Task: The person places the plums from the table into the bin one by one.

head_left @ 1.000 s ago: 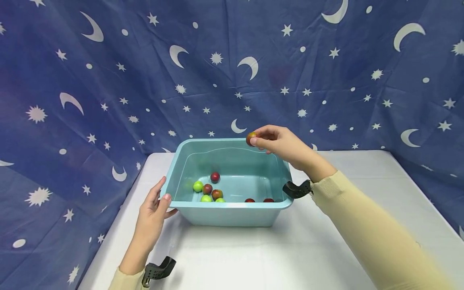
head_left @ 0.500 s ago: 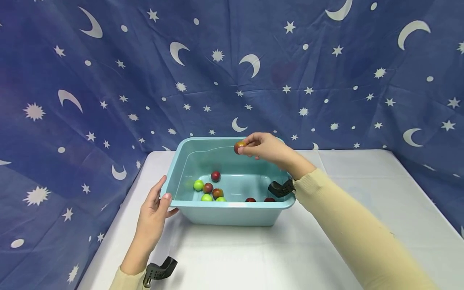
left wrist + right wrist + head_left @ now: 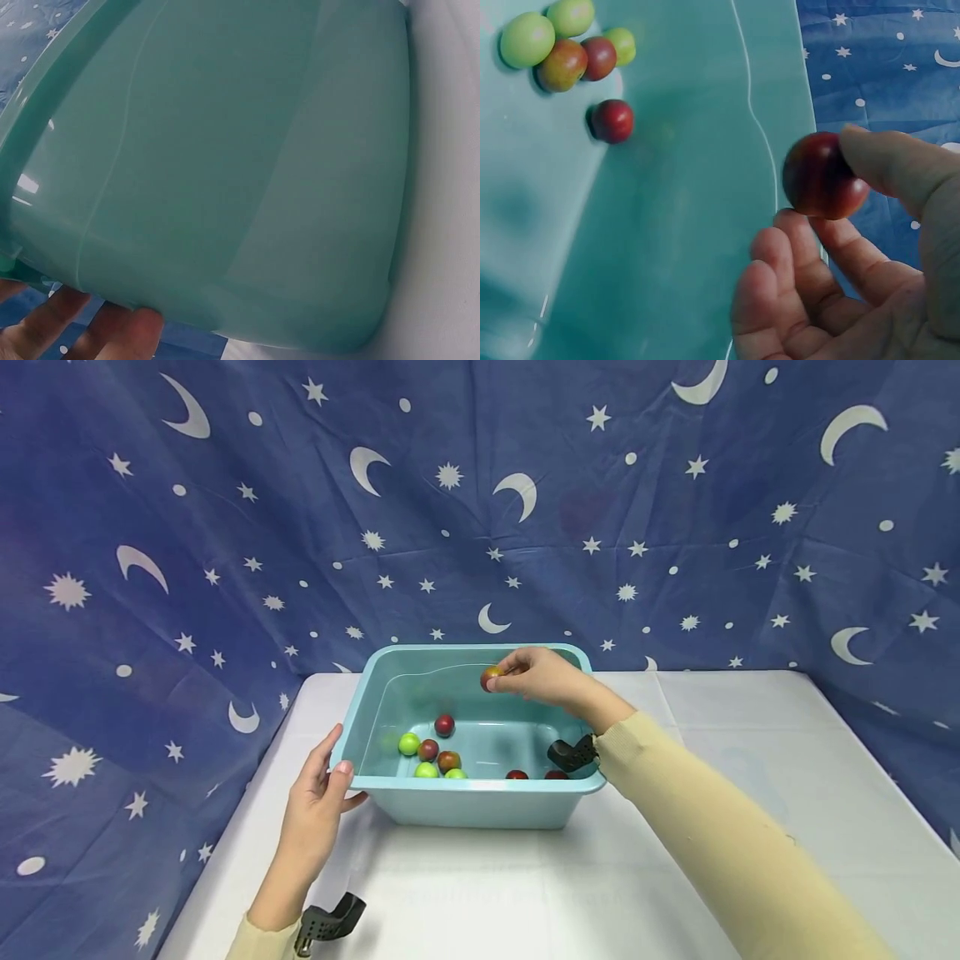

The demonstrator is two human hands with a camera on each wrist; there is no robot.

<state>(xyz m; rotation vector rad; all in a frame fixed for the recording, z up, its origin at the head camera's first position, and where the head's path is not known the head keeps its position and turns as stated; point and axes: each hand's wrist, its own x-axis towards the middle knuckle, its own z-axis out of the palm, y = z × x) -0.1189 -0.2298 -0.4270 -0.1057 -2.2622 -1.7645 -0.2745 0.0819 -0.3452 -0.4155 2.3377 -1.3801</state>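
Observation:
Between thumb and fingertips, my right hand (image 3: 551, 679) pinches a small round reddish-brown plum (image 3: 491, 678), held in the air over the back part of a light blue plastic tub (image 3: 480, 811). The right wrist view shows this plum (image 3: 821, 176) close, dark red and shiny, its other fingers loosely curled below. My left hand (image 3: 315, 802) grips the tub's left front corner, thumb on the rim and fingers around the outside. On the tub's floor lie red plums, one set apart (image 3: 445, 725), and green ones such as a green plum (image 3: 408, 743). The front wall partly hides the nearest fruit.
The tub stands on a table with a white cloth (image 3: 480, 893). Behind and to the left hangs a dark blue curtain (image 3: 300, 527) with white moons and stars. Two dark red plums (image 3: 516, 774) lie near the tub's front right.
My right hand has moved left and down with the plum, from the tub's back rim to over its inside. The left hand has stayed on the corner.

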